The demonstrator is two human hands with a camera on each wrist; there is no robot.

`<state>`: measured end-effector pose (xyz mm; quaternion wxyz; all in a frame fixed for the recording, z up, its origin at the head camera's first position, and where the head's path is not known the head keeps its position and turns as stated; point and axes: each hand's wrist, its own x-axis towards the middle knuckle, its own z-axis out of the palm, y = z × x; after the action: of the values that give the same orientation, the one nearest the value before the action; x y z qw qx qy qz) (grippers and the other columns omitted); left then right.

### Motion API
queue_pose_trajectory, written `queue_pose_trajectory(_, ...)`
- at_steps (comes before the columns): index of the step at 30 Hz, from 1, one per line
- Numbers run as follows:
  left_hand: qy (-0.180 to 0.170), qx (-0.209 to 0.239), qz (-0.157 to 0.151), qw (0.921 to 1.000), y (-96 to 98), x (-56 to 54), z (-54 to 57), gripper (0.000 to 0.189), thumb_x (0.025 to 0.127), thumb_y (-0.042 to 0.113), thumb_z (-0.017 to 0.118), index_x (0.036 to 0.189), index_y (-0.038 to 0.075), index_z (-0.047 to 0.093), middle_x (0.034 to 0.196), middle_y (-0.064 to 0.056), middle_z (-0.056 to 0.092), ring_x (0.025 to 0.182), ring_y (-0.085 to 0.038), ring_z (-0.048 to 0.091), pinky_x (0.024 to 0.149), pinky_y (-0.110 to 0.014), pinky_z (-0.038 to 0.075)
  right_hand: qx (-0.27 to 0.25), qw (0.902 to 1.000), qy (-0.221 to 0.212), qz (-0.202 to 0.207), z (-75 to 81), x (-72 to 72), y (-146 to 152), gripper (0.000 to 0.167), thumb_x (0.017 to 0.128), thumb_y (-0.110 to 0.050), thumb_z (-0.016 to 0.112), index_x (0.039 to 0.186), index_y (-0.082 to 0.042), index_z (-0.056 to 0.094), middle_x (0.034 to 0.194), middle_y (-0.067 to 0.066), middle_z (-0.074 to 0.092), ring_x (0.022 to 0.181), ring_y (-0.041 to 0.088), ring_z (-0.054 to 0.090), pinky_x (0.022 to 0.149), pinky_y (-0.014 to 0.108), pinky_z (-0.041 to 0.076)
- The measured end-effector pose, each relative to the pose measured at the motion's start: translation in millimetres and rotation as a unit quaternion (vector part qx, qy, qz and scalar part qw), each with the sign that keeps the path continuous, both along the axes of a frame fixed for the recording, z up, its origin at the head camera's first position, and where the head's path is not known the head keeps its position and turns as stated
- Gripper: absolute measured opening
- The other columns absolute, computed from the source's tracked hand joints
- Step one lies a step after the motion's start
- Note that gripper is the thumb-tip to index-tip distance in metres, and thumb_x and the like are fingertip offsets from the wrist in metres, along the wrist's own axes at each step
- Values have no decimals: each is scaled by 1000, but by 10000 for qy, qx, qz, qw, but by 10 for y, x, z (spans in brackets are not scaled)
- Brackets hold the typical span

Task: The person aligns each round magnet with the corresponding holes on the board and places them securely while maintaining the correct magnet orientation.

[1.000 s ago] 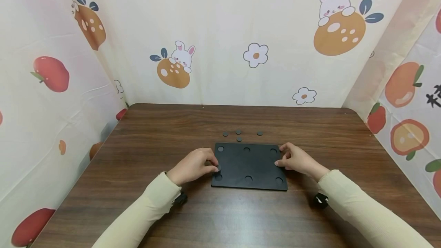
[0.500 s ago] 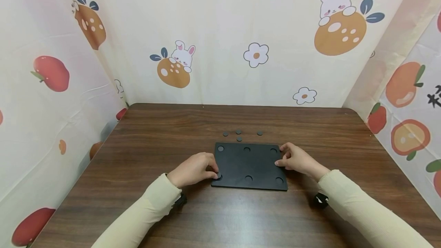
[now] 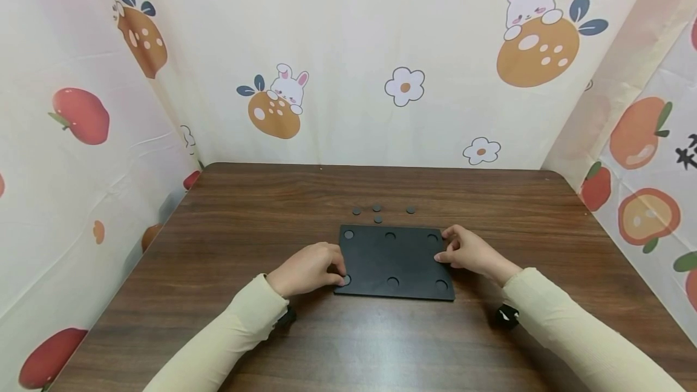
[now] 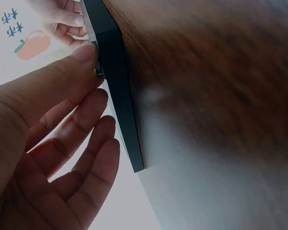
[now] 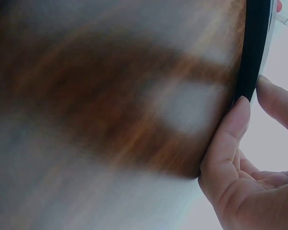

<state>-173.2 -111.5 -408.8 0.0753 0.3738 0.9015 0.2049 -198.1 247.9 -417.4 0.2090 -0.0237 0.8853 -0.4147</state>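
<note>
A black rectangular board (image 3: 392,259) with round recesses along its near and far edges lies flat on the table. At its near left corner, my left hand (image 3: 310,268) pinches a small dark disc (image 3: 346,280) by thumb and index finger, at the recess there. The left wrist view has the thumb on the disc's edge (image 4: 99,72), mostly hidden by the fingers. Another disc (image 3: 349,235) sits in the far left recess. My right hand (image 3: 472,251) grips the board's right edge, thumb on top; the right wrist view shows a finger against the board's side (image 5: 254,48).
Several loose dark discs (image 3: 378,220) lie on the wooden table (image 3: 261,198) just beyond the board. Patterned curtains (image 3: 348,107) hang behind the table and at both sides.
My left hand has brought the disc nearer along the board's left side to the near left recess, where the disc now lies flatter. The right hand and board have stayed put.
</note>
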Motion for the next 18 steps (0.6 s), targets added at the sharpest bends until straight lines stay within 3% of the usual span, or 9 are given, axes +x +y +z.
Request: queue_pose_trajectory(18,69,-18,21,10000,8,-5,-1,6,84,24,77,85,18,76,85,9,63,82,-7,58,75,-22,50,-24,10000,-20,21,-12,-7,5,66,88,-21,74,137,3,38,85,8,52,75,18,56,79,35,57)
